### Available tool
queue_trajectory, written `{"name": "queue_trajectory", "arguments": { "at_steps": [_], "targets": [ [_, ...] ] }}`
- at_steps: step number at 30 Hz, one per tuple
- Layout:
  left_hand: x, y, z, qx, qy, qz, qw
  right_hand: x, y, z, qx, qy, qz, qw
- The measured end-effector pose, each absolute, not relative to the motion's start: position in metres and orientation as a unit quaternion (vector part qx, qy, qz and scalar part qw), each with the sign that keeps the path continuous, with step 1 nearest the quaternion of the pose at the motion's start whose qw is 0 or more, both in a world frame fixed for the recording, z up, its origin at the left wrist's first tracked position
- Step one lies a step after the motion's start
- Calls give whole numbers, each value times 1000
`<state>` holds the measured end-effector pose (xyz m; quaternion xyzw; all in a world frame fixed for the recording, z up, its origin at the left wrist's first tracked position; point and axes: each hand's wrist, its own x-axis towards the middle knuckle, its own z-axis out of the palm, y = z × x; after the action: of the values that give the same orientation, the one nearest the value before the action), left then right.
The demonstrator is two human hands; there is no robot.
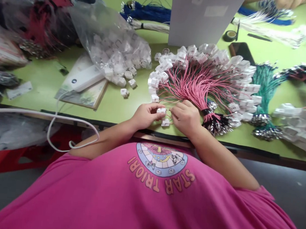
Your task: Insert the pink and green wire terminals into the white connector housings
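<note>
Between thumb and fingers, my left hand pinches a white plastic connector housing. Just to its right, my right hand is closed in a pinch near the housing, and a thin wire shows at its fingertips. Another white connector lies on the table just below and between the hands. Beyond my right hand spreads a large fan of pink wires with white connectors on their far ends. Black and silver terminal ends are bunched at the near end of that bundle.
A clear bag of white connectors lies at back left, with a booklet and white cable nearer. Green wire bundles and more white connectors lie right. A grey-white box stands behind; another person's hand shows at top right.
</note>
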<state>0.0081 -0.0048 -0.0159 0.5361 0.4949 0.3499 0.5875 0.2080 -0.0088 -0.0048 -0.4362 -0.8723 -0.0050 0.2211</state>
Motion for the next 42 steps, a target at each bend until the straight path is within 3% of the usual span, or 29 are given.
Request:
{"name": "queue_trajectory", "arguments": {
  "at_steps": [12,21,25,33,39,42],
  "targets": [
    [7,-2,-13,525,498,322,610,205,-10,-9,-420,-872,-4,251],
    [11,-4,-19,526,476,332,622,202,-9,-18,-436,-853,84,274],
    [11,-5,-19,535,491,333,601,208,-8,-15,-461,-820,133,312],
    [11,-3,-28,610,492,288,551,207,-6,-24,-423,-849,116,294],
    [3,-8,-11,690,511,283,427,215,-12,2,-497,-829,73,244],
    [-6,-10,7,760,486,236,363,236,-9,31,-624,-775,-48,91]
  ]
}}
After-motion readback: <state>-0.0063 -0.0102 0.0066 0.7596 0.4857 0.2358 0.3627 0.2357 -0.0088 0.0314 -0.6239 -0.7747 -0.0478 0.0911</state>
